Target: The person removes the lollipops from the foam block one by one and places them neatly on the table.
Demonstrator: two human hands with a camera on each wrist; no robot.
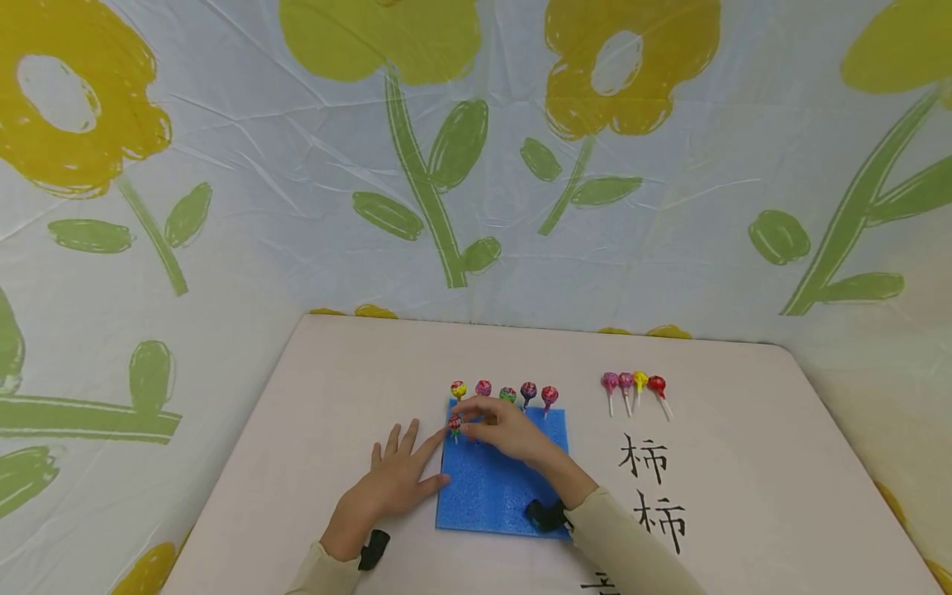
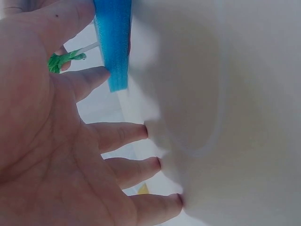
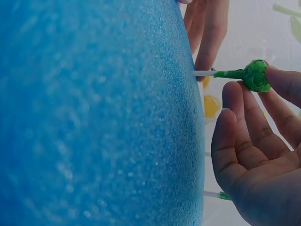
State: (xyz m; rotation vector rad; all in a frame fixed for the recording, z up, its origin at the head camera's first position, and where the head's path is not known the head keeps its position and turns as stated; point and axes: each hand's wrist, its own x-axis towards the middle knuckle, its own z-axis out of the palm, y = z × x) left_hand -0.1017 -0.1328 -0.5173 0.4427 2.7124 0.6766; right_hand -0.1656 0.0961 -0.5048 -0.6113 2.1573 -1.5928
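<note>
A lollipop (image 1: 455,423) stands at the upper left corner of the blue foam board (image 1: 498,496), its white stick meeting the surface. My right hand (image 1: 502,430) holds its wrapped head with curled fingers; in the right wrist view that head (image 3: 257,76) looks green and touches a fingertip. Spread flat left of the board, my left hand (image 1: 397,479) has straight fingers. Its index fingertip touches the board's edge (image 2: 117,70) in the left wrist view, while the other fingertips rest on the table. Several lollipops, among them a yellow one (image 1: 458,388) and a red one (image 1: 549,395), stand along the far edge.
Right of the board, a row of loose lollipops (image 1: 626,383) lies on the pale table (image 1: 744,463). Black brush-written characters (image 1: 644,459) mark the surface below them. A flower-printed cloth (image 1: 320,207) hangs behind the table.
</note>
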